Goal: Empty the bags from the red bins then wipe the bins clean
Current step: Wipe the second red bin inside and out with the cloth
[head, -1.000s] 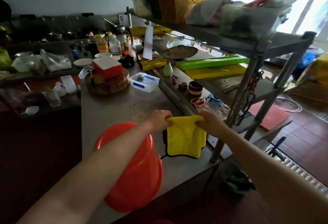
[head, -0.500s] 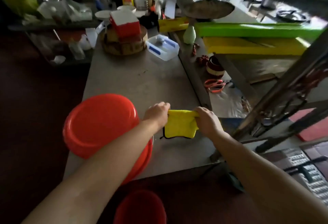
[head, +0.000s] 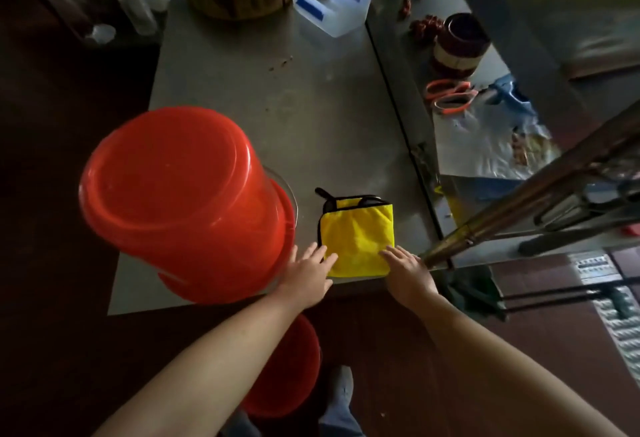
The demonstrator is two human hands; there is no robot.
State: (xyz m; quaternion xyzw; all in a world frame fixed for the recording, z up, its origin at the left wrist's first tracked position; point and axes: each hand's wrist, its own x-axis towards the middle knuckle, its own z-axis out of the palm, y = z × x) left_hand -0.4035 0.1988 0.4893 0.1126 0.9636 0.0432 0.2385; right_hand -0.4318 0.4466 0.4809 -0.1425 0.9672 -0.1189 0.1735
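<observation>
Cloth, yellow with black trim, lies folded flat on the table at its near edge, just right of a red bin that stands bottom up on the table's near left part. The left hand rests with straight fingers on the cloth's near left corner, its side close against the bin. The right hand lies flat too, fingertips on the near right corner; neither hand grips anything, and they are apart. A second bin, also red, sits on the floor below, partly hidden by the left forearm. Farther back on the table stands a clear box, and orange scissors lie on the shelf to the right.
</observation>
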